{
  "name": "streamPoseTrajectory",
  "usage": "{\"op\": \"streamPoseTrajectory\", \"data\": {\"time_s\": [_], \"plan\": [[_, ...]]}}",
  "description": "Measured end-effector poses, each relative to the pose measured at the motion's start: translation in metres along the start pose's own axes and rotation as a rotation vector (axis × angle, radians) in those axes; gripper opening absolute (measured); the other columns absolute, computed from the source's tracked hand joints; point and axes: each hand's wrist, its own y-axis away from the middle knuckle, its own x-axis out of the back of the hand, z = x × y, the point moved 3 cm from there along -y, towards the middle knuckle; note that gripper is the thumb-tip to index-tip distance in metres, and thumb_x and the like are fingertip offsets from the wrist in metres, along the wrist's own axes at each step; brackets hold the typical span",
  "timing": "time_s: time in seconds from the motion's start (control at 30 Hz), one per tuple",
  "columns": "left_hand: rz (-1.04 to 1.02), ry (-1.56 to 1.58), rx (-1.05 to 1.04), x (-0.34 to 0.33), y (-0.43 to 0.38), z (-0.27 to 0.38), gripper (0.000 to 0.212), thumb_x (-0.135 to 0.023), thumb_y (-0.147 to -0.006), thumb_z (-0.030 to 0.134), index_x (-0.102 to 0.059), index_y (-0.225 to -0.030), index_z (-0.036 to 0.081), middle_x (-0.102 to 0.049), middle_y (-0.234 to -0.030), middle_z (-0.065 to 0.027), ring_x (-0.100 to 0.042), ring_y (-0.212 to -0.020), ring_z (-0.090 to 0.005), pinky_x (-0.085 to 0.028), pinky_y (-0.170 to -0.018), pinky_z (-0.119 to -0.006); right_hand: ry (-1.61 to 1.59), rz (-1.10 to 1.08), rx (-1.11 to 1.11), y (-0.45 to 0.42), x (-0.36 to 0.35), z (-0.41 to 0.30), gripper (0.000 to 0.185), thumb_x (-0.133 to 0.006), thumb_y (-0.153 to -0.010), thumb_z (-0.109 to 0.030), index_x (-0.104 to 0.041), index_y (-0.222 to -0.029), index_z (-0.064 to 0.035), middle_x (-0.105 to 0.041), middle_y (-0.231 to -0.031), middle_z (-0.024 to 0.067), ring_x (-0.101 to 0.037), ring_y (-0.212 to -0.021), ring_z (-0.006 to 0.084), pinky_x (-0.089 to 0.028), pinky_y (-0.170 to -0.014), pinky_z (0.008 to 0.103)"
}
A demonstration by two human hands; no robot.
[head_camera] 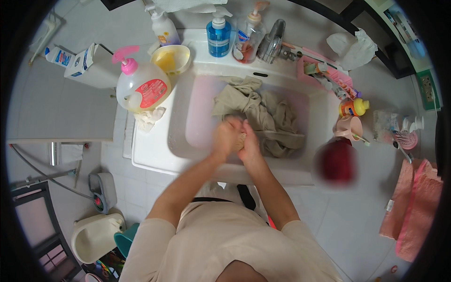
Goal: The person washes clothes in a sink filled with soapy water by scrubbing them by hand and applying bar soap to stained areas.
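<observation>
My left hand point(225, 135), blurred, and my right hand point(251, 142) meet over the front of a white sink point(155, 158). Between them is a small bunched piece of light tan cloth point(241, 141), held against the palm of my right hand. The fingers of my left hand are curled at its side; blur hides their exact hold. Behind and to the right of my hands, a khaki cloth garment point(262, 112) lies crumpled in a pinkish basin point(204, 105) inside the sink.
Beside the sink's left rim stand a large pump bottle point(142, 88) and a yellow bowl point(171, 60). A blue pump bottle point(218, 37), a clear pump bottle point(247, 38) and a metal faucet point(273, 40) line the back. At right are a pink organizer point(324, 72), a pink cup point(348, 127) and a blurred dark red object point(336, 162).
</observation>
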Motion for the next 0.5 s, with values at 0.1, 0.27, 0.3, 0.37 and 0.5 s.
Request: {"op": "streamPoseTrajectory", "data": {"time_s": [0.1, 0.27, 0.3, 0.37, 0.5], "plan": [[-0.133, 0.180, 0.479, 0.015, -0.033, -0.028, 0.026, -0.059, -0.076, 0.019, -0.051, -0.055, 0.005, -0.051, -0.049, -0.0067, -0.047, -0.042, -0.0160, -0.037, -0.041, -0.030, 0.346, 0.324, -0.005, 0.014, 0.005, -0.014, 0.021, -0.057, -0.079, -0.029, -0.048, -0.075, -0.0096, -0.048, -0.070, -0.0030, -0.048, -0.066, 0.0093, -0.040, -0.057, 0.0248], [-0.480, 0.645, 0.790, 0.020, -0.024, -0.009, 0.025, -0.060, -0.078, 0.023, -0.052, -0.061, 0.006, -0.051, -0.054, -0.0004, -0.043, -0.044, -0.0082, -0.033, -0.039, -0.022, 1.252, -0.232, 0.405, 0.022, -0.019, -0.029, 0.046, -0.053, -0.076, -0.007, -0.038, -0.120, -0.0078, -0.049, -0.102, 0.0039, -0.049, -0.088, 0.0110, -0.039, -0.067, 0.0203], [-0.488, 0.701, 0.717, 0.017, -0.025, -0.007, 0.022, -0.061, -0.077, 0.021, -0.052, -0.064, 0.005, -0.051, -0.056, -0.0004, -0.045, -0.046, -0.0079, -0.034, -0.040, -0.021, 1.249, -0.301, 0.425, 0.020, -0.028, -0.026, 0.051, -0.050, -0.076, -0.002, -0.034, -0.124, -0.0080, -0.048, -0.105, 0.0046, -0.049, -0.089, 0.0120, -0.038, -0.068, 0.0198], [-0.496, 0.759, 0.636, 0.018, -0.030, -0.007, 0.019, -0.061, -0.077, 0.020, -0.053, -0.068, 0.005, -0.052, -0.058, -0.0003, -0.046, -0.048, -0.0076, -0.035, -0.042, -0.020, 1.182, -0.240, 0.468, 0.009, -0.017, -0.027, 0.046, -0.044, -0.076, 0.004, -0.039, -0.120, -0.0056, -0.051, -0.102, 0.0060, -0.050, -0.089, 0.0128, -0.040, -0.069, 0.0211], [-0.537, 0.848, 0.665, 0.032, -0.018, -0.031, 0.011, -0.059, -0.078, 0.017, -0.054, -0.079, 0.007, -0.055, -0.072, -0.0012, -0.050, -0.061, -0.0086, -0.040, -0.056, -0.020, 0.725, -0.161, 0.265, 0.017, -0.020, -0.036, 0.032, -0.040, -0.077, 0.001, -0.051, -0.107, -0.0010, -0.054, -0.094, 0.0075, -0.052, -0.083, 0.0148, -0.043, -0.072, 0.0241]]}}
